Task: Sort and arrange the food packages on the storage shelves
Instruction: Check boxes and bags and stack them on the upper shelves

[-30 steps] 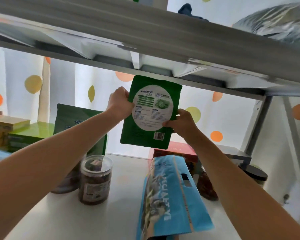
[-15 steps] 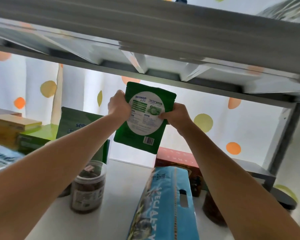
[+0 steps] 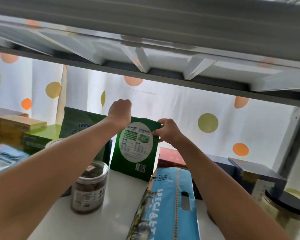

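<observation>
A green pouch (image 3: pixel 137 149) with a round white label and a barcode stands upright on the white shelf (image 3: pixel 118 201), its back facing me. My right hand (image 3: pixel 168 131) pinches its top right corner. My left hand (image 3: pixel 120 111) is curled at its top left corner, where the grip itself is hidden behind the wrist. A second, larger green pouch (image 3: pixel 80 124) stands just behind and to the left.
A clear jar of brown food (image 3: pixel 89 187) stands front left. A blue bag with a handle hole (image 3: pixel 168 207) leans in front. Red (image 3: pixel 170 157) and dark blue (image 3: pixel 256 174) boxes sit right, yellow and green boxes (image 3: pixel 16 129) left. An upper shelf (image 3: pixel 145 42) hangs overhead.
Both hands have lowered the green pouch from mid-air down onto the shelf, where it now stands. My head has moved closer and lower.
</observation>
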### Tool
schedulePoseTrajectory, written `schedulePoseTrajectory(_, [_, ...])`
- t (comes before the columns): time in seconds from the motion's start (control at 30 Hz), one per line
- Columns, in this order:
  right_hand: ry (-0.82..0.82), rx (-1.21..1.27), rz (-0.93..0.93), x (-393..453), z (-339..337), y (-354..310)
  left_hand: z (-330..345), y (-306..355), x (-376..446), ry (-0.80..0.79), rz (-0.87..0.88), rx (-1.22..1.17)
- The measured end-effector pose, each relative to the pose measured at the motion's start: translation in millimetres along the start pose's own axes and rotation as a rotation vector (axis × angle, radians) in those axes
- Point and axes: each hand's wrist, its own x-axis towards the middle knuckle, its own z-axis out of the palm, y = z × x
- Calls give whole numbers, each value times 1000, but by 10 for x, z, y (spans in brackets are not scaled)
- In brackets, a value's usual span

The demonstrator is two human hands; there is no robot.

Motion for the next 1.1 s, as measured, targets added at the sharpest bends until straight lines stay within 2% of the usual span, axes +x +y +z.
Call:
schedulePoseTrajectory(0.1, [-139, -117, 19, -25, -94, 28, -50, 120, -74, -8, 83, 106])
schedulePoseTrajectory(0.2, [-203, -190, 98, -72, -282, 183, -53, 247, -199, -50, 202, 85])
schedulePoseTrajectory(0.37, [-215, -282, 203, -153, -683, 474, -14, 440, -595, -318, 549, 7])
schedulePoseTrajectory(0.47, [-287, -316, 254, -214, -861, 531, 87, 495, -882, -471, 716, -11])
schedulePoseTrajectory(0.6, [-414, -386, 328, -282, -1023, 589, 178, 555, -1132, -693, 702, -214])
schedulePoseTrajectory(0.7, [-540, -441, 399, -328, -1011, 604, 210, 589, -1273, -797, 679, -223])
schedulePoseTrajectory(0.83, [-634, -519, 399, -387, -940, 601, 282, 582, -1371, -831, 646, -196])
schedulePoseTrajectory(1.1, [-618, -553, 385, -349, -766, 760, 300, 586, -1427, -837, 601, -178])
